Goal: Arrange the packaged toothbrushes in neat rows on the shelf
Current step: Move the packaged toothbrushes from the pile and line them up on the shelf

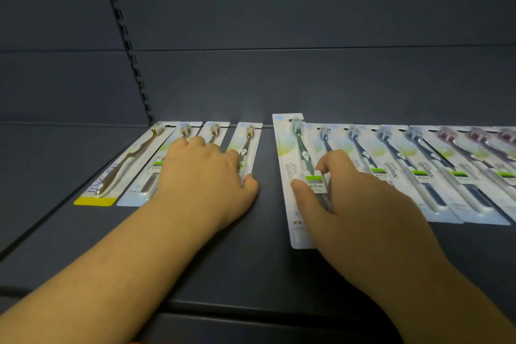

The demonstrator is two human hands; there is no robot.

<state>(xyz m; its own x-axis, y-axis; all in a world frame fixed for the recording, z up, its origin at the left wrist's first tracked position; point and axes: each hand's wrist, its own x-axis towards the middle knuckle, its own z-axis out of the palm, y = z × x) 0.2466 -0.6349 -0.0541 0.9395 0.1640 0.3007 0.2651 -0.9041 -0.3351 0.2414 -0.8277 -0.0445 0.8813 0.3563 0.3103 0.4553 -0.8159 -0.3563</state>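
Observation:
Packaged toothbrushes lie side by side on a dark shelf (268, 265), heads toward the back wall. On the left, three brown-brush packs sit beside a yellow-edged pack (122, 167). My left hand (206, 176) lies flat over two of them, thumb against the edge of the rightmost brown pack (247, 145). A dark green toothbrush pack (293, 159) lies in the middle, apart from both groups and further forward. My right hand (349, 204) pinches it between thumb and curled fingers. To its right, several navy packs (396, 159) and maroon packs (474, 148) overlap in a row.
The shelf's back wall (307, 78) rises right behind the pack tops. A slotted upright (131, 47) stands at the back left corner. Bare shelf lies between the two groups and along the front edge (251, 307).

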